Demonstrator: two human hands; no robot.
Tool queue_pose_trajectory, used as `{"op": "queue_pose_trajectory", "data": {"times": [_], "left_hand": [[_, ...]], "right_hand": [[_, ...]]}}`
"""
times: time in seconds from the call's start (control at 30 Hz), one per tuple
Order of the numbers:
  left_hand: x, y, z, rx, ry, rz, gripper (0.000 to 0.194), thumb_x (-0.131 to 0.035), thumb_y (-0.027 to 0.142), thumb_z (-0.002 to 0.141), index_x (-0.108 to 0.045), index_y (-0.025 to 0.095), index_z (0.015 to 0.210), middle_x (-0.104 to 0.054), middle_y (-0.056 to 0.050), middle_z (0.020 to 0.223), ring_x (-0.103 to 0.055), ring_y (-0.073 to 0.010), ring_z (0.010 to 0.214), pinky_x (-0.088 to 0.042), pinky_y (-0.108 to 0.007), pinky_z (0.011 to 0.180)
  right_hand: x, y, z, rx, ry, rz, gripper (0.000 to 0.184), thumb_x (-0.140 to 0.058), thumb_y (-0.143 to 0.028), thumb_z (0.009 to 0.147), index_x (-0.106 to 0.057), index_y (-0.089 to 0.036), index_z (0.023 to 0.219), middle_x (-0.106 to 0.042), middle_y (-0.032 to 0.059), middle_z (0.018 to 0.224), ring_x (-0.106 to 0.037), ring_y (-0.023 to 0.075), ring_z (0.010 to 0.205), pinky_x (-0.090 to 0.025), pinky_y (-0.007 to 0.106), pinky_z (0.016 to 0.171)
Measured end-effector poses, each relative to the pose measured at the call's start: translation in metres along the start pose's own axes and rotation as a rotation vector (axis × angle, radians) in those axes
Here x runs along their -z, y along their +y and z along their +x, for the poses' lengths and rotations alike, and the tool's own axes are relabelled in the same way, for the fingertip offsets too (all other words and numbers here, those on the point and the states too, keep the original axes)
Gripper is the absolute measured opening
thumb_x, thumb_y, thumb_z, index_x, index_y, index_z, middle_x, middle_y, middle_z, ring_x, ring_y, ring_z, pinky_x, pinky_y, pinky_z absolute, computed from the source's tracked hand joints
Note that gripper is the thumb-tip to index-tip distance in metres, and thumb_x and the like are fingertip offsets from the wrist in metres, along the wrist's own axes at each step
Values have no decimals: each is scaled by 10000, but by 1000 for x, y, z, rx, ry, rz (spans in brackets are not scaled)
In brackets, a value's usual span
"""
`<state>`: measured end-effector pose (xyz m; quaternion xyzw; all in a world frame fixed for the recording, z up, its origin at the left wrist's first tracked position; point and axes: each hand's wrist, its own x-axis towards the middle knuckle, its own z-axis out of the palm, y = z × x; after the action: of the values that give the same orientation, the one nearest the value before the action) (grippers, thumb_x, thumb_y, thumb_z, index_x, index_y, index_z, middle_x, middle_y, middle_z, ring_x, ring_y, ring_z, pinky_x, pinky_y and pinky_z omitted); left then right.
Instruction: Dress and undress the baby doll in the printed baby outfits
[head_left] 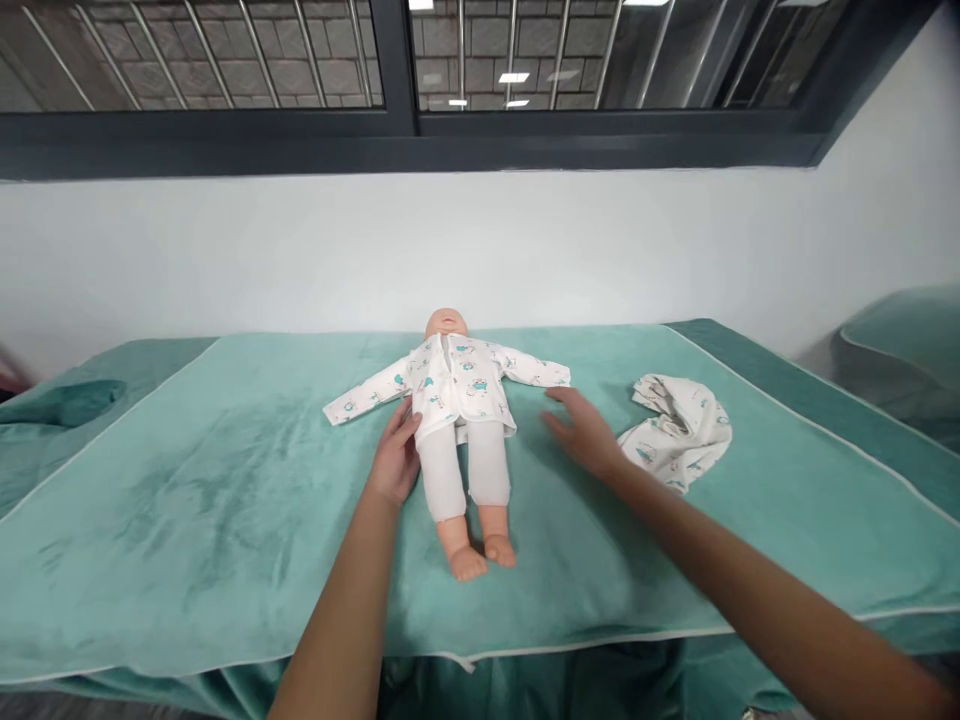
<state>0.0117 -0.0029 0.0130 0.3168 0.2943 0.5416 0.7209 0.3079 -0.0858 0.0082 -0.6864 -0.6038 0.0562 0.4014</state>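
Note:
A baby doll (489,465) lies on its back, its feet towards me and its arms spread wide. It wears white trousers and a white shirt (480,385) with small green prints, the long sleeves covering both arms. My left hand (397,455) rests cupped against the doll's side by the shirt's lower edge, thumb and fingers apart; some fingertips are hard to see. On the other side, my right hand (585,430) hovers open below the sleeve's end, fingers stretched out and holding nothing. Beyond it lies a crumpled printed cloth (690,430), matching the shirt.
A green plush sheet (225,540) with pale piping covers the bed. Behind it rise a white wall (315,250) and a dark window frame (480,140) with bars outside. A green cushion (907,335) is at the far right, and bunched green fabric (60,405) at the left.

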Motion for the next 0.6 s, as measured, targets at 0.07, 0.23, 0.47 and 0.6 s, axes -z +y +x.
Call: {"op": "queue_pose_trajectory", "data": {"times": [0.07,0.23,0.47,0.6], "left_hand": [[0,-1,-3,-6,-6,-1,575,-790,170,744,-625,223,1292,-649,-86,1351,-638,-251,1204,-516,-376,1057],[-2,-6,-23,18,2,17,551,-785,232,772,-615,233,1296,-685,-85,1287,-663,-234,1148,-525,-371,1030],[-1,0,-77,-72,91,360,347,-801,272,755,-716,205,1085,-697,-107,1194,-617,-285,1157,-439,-430,1067],[-23,14,-102,-257,102,567,378,-831,182,690,-732,241,1050,-661,-95,1214,-551,-306,1224,-375,-440,1105]], "right_hand": [[46,32,0,25,-19,-350,331,-512,-372,890,-630,-237,1168,-625,165,1283,-568,341,1198,-432,495,1001],[127,90,0,-381,-82,-704,185,-592,-327,837,-650,-206,964,-641,271,1103,-622,388,1016,-429,467,738],[128,52,15,-432,-202,-459,200,-566,-368,832,-565,-223,694,-676,121,769,-616,247,702,-403,365,645],[116,-44,16,-228,-270,100,316,-568,-496,830,-530,-225,672,-592,15,673,-555,173,657,-432,304,660]]}}
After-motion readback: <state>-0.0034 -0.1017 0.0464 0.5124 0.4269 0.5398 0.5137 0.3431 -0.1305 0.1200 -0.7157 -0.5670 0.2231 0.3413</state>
